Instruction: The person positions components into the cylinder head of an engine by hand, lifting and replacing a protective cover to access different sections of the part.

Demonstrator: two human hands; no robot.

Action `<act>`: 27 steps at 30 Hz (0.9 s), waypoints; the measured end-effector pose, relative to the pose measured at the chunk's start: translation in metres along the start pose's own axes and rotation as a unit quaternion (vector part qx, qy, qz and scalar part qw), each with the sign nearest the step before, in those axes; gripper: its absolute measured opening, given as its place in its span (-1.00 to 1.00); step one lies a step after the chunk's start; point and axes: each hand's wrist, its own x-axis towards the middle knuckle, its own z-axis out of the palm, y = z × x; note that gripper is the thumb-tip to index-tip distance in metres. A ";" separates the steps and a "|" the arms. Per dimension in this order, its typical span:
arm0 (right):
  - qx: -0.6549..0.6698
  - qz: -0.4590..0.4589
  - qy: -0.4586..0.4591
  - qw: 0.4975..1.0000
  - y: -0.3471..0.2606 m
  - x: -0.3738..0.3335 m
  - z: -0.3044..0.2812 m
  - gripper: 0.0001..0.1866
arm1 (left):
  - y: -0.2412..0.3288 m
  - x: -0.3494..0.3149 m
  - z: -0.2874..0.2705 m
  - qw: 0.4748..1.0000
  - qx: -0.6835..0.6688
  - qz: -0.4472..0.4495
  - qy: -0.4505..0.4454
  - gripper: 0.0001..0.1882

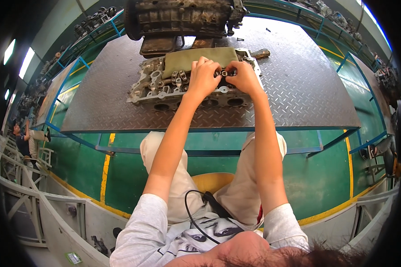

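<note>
Metal engine part (165,91) lies on the surface (298,89); at 12 o'clock both hands, left hand (203,78) and right hand (243,78), pinch one small metal piece (224,73) with fingers pressed together.

There is one view only, from a fisheye camera worn on the person's head. It looks steeply down and forward over the person's own chest and knees to the steel table (298,89), which is near. Straight edges bend toward the dark round rim.
</note>
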 end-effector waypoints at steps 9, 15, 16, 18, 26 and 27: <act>-0.035 -0.046 -0.002 0.998 -0.001 -0.004 0.000 -0.75 | -0.013 -0.005 0.000 0.996 -0.073 0.040 -0.012 -0.77; -0.050 -0.032 -0.002 0.998 -0.012 -0.007 -0.004 -0.74 | -0.012 -0.005 -0.002 0.999 -0.045 0.027 -0.010 -0.76; -0.052 -0.031 -0.005 0.998 -0.010 -0.006 -0.002 -0.74 | -0.012 -0.005 -0.003 0.998 -0.049 0.024 -0.010 -0.76; -0.089 -0.118 0.045 0.988 -0.007 -0.004 0.004 -0.76 | -0.013 -0.004 -0.002 0.998 -0.051 0.019 -0.014 -0.76; -0.121 -0.139 0.036 0.982 0.002 -0.003 0.003 -0.72 | -0.016 -0.003 -0.003 0.998 -0.046 0.043 -0.009 -0.76; -0.106 -0.136 0.034 0.984 0.002 -0.001 0.002 -0.72 | -0.018 -0.002 -0.002 0.998 -0.045 0.042 -0.008 -0.75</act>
